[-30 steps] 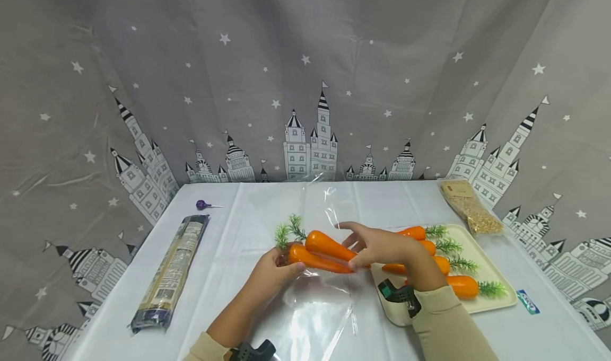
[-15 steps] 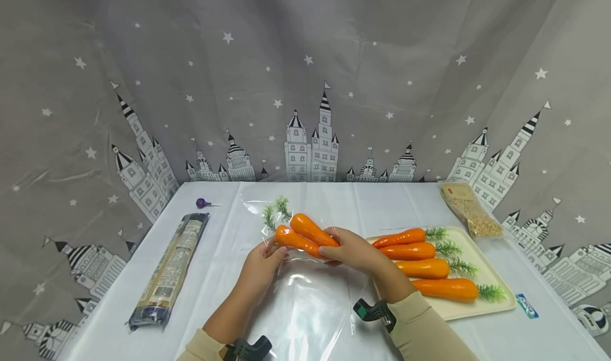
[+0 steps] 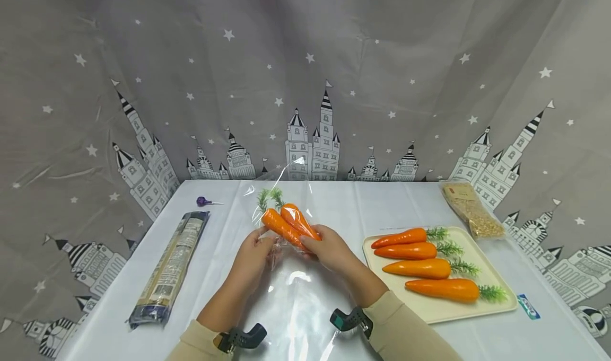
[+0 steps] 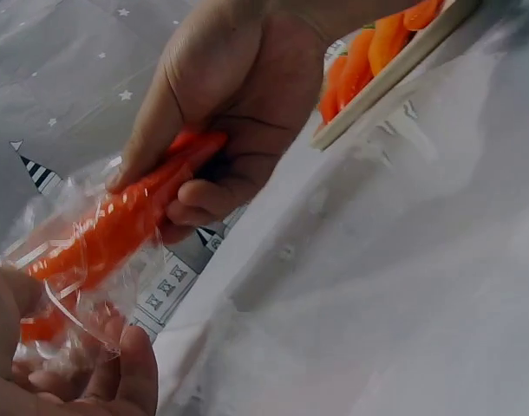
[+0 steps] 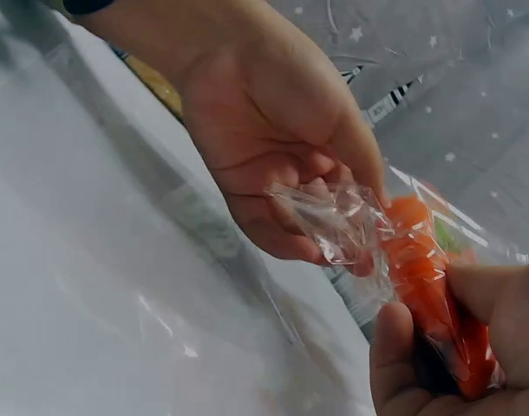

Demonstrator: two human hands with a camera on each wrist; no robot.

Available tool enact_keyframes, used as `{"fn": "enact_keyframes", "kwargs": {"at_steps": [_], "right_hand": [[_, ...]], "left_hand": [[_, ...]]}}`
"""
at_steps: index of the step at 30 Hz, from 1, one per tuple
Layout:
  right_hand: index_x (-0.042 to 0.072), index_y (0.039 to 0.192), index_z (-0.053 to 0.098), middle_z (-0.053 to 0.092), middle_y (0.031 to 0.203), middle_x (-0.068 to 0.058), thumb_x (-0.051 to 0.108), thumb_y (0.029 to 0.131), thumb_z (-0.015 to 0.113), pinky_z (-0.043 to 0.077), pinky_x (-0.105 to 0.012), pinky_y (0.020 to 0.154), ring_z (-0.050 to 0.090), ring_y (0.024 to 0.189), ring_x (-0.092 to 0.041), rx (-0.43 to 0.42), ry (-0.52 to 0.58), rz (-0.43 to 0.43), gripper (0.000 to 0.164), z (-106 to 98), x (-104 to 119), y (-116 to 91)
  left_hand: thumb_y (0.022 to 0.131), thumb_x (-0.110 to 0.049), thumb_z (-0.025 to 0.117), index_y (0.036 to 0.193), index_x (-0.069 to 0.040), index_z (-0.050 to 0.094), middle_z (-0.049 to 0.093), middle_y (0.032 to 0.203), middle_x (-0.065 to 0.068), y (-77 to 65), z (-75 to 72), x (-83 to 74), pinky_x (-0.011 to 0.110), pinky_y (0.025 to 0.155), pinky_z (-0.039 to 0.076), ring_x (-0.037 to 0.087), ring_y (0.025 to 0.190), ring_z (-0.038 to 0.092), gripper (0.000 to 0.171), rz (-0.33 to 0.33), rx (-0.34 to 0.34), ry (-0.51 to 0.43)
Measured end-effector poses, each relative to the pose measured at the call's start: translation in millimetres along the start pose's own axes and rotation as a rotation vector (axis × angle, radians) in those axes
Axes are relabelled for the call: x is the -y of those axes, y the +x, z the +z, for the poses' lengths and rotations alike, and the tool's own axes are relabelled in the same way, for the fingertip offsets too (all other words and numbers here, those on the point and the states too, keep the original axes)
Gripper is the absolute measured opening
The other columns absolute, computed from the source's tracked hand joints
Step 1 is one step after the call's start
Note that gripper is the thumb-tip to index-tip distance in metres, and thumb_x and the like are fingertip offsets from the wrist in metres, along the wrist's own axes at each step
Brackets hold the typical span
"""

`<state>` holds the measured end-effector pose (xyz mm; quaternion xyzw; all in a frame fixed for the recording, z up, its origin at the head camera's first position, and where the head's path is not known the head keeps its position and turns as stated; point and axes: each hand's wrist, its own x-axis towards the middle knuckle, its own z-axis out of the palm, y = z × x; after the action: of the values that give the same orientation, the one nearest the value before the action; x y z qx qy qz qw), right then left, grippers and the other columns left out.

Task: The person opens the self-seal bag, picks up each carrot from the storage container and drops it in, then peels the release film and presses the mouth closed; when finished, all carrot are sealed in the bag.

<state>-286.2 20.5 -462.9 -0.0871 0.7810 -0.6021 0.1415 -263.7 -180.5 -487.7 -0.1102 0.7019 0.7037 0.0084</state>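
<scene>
Two orange carrots (image 3: 281, 227) with green leafy tops (image 3: 269, 196) are held up over the middle of the table, leaves toward the back left. Clear plastic bag film (image 4: 69, 230) surrounds their thick ends. My right hand (image 3: 329, 248) grips them near their narrow tips, thumb on top. On the other side, my left hand (image 3: 252, 252) pinches the crumpled bag film (image 5: 338, 221) beside the carrots, thumb and fingers curled. More clear shiny plastic spreads below the hands. Parts of the fingers are hidden behind the carrots and film.
A cream tray (image 3: 441, 314) at right bears several carrots (image 3: 420, 268). Behind it lies a bag of grains (image 3: 470, 207); a small green-white packet (image 3: 528, 306) is by its corner. At left are a long package (image 3: 169, 268) and a purple lollipop (image 3: 202, 201). A grey curtain (image 3: 305, 85) hangs behind.
Both hands and the two carrots have moved left and toward the back, away from the tray. The carrots have gone further into the clear bag, and the hands are closer together.
</scene>
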Motion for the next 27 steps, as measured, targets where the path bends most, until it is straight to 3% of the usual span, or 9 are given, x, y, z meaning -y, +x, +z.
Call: {"fn": "enact_keyframes", "kwargs": {"at_steps": [5,13,21,25,27], "right_hand": [[-0.004,0.125,0.063,0.068,0.091,-0.008,0.023,0.102,0.067,0.058,-0.025,0.065,0.067,0.069,-0.012,-0.042,0.044,0.006,0.035,9.8,-1.9,20.4],[-0.002,0.123,0.059,0.067,0.09,-0.009,0.024,0.101,0.071,0.055,-0.024,0.058,0.064,0.062,-0.013,-0.113,0.108,0.053,0.037,30.1,-2.1,49.9],[0.002,0.122,0.058,0.068,0.084,-0.009,0.029,0.099,0.074,0.055,-0.027,0.052,0.065,0.059,-0.018,-0.128,-0.009,0.068,0.039,55.4,-3.5,74.6],[0.003,0.131,0.058,0.068,0.092,-0.007,0.036,0.097,0.075,0.05,-0.025,0.049,0.064,0.058,-0.017,-0.137,-0.099,0.079,0.05,57.9,-5.5,83.4],[0.005,0.135,0.058,0.069,0.101,-0.007,0.041,0.094,0.077,0.051,-0.025,0.055,0.065,0.065,-0.016,-0.133,-0.133,0.067,0.057,56.9,-9.7,87.0]], "left_hand": [[0.106,-0.024,0.056,0.165,-0.014,0.022,0.064,0.127,0.021,20.0,-3.9,-13.8,0.03,0.076,0.063,0.021,0.091,0.073,0.068,-0.061,-0.012,-0.059],[0.106,-0.022,0.052,0.167,-0.017,0.016,0.059,0.134,0.024,51.9,-17.9,-26.6,0.033,0.076,0.065,0.021,0.086,0.072,0.071,-0.088,0.0,0.028],[0.106,-0.024,0.05,0.169,-0.021,0.007,0.054,0.145,0.023,80.5,-45.4,-26.1,0.033,0.077,0.064,0.021,0.093,0.071,0.076,-0.16,-0.022,0.136],[0.105,-0.025,0.051,0.169,-0.02,0.009,0.056,0.141,0.022,94.8,-56.0,-25.9,0.029,0.073,0.063,0.017,0.083,0.069,0.076,-0.169,-0.035,0.225],[0.105,-0.024,0.052,0.169,-0.016,0.01,0.057,0.135,0.022,102.7,-60.7,-24.0,0.028,0.07,0.061,0.016,0.077,0.067,0.077,-0.165,-0.053,0.303]]}}
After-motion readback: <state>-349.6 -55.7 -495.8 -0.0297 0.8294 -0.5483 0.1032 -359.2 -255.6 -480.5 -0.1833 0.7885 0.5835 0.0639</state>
